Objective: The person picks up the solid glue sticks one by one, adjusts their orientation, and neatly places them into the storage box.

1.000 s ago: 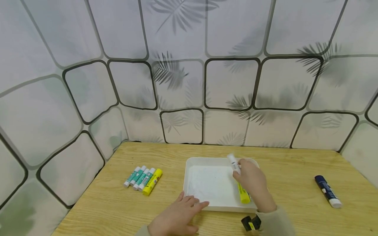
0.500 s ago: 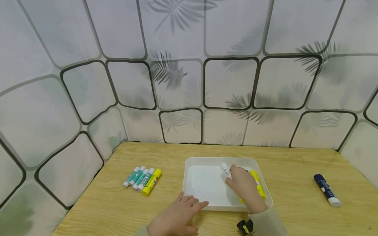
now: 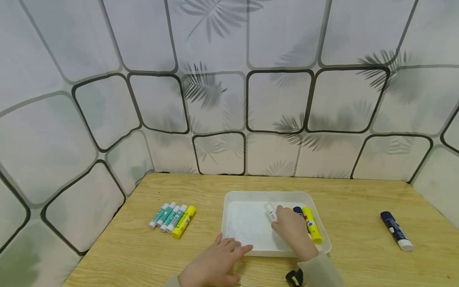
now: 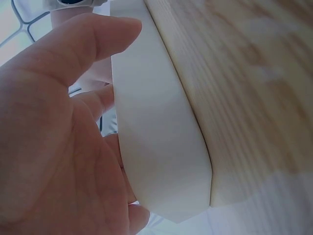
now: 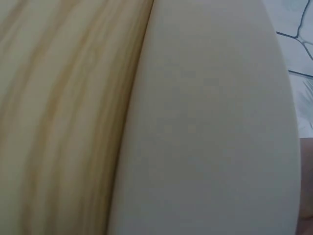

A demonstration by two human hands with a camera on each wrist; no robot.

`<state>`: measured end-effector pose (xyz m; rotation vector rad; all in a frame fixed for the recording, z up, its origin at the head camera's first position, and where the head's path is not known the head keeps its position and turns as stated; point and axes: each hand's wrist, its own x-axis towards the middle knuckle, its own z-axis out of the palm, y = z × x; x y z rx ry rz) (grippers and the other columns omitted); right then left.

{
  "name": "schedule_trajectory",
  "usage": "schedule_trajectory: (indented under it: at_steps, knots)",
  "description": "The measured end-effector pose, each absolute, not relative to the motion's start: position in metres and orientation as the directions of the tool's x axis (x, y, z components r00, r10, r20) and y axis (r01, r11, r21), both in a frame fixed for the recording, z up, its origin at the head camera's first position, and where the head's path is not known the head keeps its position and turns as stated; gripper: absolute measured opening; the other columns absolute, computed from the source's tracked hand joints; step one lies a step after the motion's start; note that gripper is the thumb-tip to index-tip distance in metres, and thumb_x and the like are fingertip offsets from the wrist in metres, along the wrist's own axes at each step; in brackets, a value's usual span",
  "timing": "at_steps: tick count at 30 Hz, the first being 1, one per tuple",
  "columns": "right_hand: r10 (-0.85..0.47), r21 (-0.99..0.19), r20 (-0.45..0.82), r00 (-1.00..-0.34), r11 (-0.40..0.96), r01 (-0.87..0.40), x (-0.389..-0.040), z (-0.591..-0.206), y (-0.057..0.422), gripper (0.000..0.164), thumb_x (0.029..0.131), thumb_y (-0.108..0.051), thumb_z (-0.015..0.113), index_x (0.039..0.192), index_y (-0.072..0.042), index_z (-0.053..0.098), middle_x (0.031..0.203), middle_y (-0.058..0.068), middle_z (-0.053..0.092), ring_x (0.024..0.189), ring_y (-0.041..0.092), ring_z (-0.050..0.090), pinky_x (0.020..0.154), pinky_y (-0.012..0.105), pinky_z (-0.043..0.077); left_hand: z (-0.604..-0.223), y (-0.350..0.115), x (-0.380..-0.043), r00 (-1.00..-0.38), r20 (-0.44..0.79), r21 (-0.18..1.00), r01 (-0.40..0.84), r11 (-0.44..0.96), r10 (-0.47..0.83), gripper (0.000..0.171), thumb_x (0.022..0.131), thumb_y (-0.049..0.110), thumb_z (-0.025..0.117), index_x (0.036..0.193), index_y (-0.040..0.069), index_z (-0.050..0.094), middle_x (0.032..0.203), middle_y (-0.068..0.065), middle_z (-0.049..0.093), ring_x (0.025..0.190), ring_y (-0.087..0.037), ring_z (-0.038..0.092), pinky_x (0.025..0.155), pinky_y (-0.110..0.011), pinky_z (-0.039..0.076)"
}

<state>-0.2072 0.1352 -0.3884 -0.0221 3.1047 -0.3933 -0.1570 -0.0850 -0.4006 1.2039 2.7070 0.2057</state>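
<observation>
Patterned backdrop (image 3: 222,103) behind the desk (image 3: 358,223); right hand (image 3: 292,231) pinches a white tube (image 3: 271,212) at the tray (image 3: 247,225), left hand (image 3: 216,261) touches its rim, fingers spread.

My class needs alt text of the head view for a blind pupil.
A person's right grip holds a white-ended tube over a white tray with yellow and dark blue tubes; the left grip rests at the tray's near edge. Five tubes lie left of it on a wooden table, another tube right.
</observation>
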Motion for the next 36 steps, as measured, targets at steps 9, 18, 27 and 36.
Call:
schedule_trajectory:
  at_steps: [9,18,27,36]
  knots:
    - [-0.032,-0.218,-0.035,-0.999,0.976,-0.023,-0.2052,-0.3891,0.1347,0.025,0.077,-0.017,0.065,0.091,0.001,0.056,0.064,0.005,0.047,0.055,0.017,0.043,0.048,0.028,0.038,-0.4003,-0.0856,-0.1566,-0.665,-0.101,0.210,0.713,0.669,0.740,0.064,0.077,0.037,0.063,0.134,0.030,0.034,0.120,0.006,0.046,0.115,-0.014,0.038,0.097,-0.050,0.027]
    - [-0.038,-0.215,-0.068,-0.997,0.976,-0.023,-0.2040,-0.3902,0.1350,0.028,0.077,-0.017,0.066,0.095,0.002,0.055,0.067,0.006,0.048,0.057,0.017,0.044,0.049,0.029,0.040,-0.4014,-0.0866,-0.1567,-0.657,-0.080,0.199,0.726,0.658,0.749,0.064,0.077,0.036,0.063,0.134,0.029,0.035,0.118,0.007,0.047,0.114,-0.013,0.039,0.096,-0.051,0.028]
    - [-0.047,-0.211,-0.050,-0.998,0.977,-0.035,-0.2036,-0.3929,0.1350,0.028,0.076,-0.015,0.066,0.095,0.001,0.054,0.067,0.006,0.050,0.057,0.017,0.044,0.049,0.031,0.041,-0.4000,-0.0861,-0.1560,-0.658,-0.081,0.196,0.726,0.659,0.749,0.064,0.077,0.036,0.063,0.133,0.029,0.035,0.118,0.007,0.047,0.113,-0.013,0.040,0.096,-0.050,0.028]
    - [-0.017,-0.196,-0.085,-0.996,0.981,0.000,-0.2059,-0.3936,0.1331,0.033,0.077,-0.015,0.066,0.102,0.002,0.053,0.071,0.008,0.050,0.061,0.018,0.045,0.054,0.032,0.044,-0.3991,-0.0860,-0.1552,-0.656,-0.065,0.189,0.732,0.655,0.752,0.064,0.076,0.036,0.063,0.133,0.028,0.036,0.118,0.006,0.048,0.113,-0.014,0.039,0.096,-0.051,0.028]
